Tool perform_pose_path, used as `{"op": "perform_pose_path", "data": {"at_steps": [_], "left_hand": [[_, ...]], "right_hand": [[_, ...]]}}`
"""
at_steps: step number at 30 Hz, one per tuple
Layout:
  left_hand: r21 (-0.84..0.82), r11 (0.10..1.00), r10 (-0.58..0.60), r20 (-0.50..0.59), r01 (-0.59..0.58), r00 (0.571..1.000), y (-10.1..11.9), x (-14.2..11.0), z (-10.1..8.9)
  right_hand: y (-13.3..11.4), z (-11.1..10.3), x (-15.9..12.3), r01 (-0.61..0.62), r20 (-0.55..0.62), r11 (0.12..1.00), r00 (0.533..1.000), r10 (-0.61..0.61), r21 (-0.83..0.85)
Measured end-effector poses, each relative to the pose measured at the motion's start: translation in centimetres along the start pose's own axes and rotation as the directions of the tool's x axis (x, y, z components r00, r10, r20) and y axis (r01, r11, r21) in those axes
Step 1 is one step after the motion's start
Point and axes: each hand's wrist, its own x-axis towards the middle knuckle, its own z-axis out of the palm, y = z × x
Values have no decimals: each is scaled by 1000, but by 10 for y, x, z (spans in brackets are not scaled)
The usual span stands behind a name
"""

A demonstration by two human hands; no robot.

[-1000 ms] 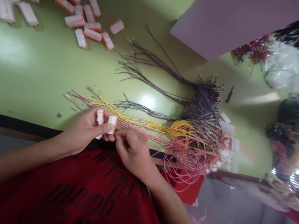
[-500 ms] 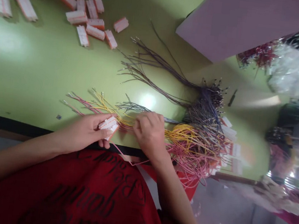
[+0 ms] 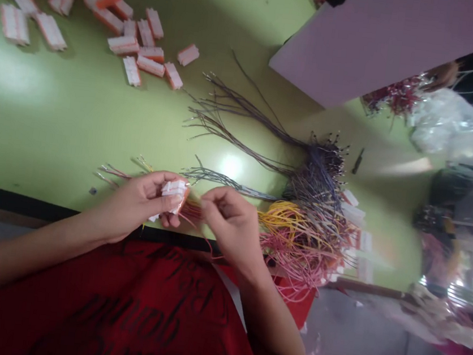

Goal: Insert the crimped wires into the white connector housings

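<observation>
Between the thumb and fingers of my left hand [image 3: 148, 204] is a white and orange connector housing [image 3: 174, 193]. A pink wire [image 3: 200, 231] runs from its lower side toward my right wrist. Just to the right, the thumb and forefinger of my right hand [image 3: 233, 223] are pinched on a thin yellow wire [image 3: 194, 194], blurred, whose end is close to the housing. Below and behind both hands lie yellow wires [image 3: 286, 214] and pink wires [image 3: 291, 258], their bunch spreading out to the right. Grey wires [image 3: 235, 184] lie just beyond my right hand.
Loose connector housings [image 3: 151, 65] are scattered at the far left of the green table [image 3: 77, 108]. Dark wires [image 3: 261, 109] fan out beyond my hands. A pale box-like panel [image 3: 353, 48] stands at the back right, near clear plastic bags [image 3: 447, 124] and a small dark tool [image 3: 358, 160].
My right hand has come off the wire bundle and now pinches a yellow wire near the housing. The housing in my left hand has turned slightly. The whole view has shifted a little.
</observation>
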Motion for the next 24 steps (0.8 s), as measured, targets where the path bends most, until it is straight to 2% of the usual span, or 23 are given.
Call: {"op": "perform_pose_path", "data": {"at_steps": [1,3,10,13,17,24], "left_hand": [[-16,1000,-6,-1,6,1000,1,2,0],[-55,998,-20,1,20,1000,3,6,-1],[-139,987,-82,-24,78,996,2,16,0],[-163,982,-97,-7,95,995,2,16,0],[-175,980,-96,14,97,995,2,15,-1],[-152,985,-81,9,81,997,1,13,2]], "right_hand": [[6,-3,2,-50,-88,998,995,47,-34],[17,-8,5,-68,-166,993,985,52,-97],[19,-12,5,55,-174,974,980,-95,-220],[15,-12,5,64,-177,970,978,-107,-234],[10,-11,7,26,-159,982,986,-57,-189],[11,-9,9,-141,-127,987,983,131,-74]]}}
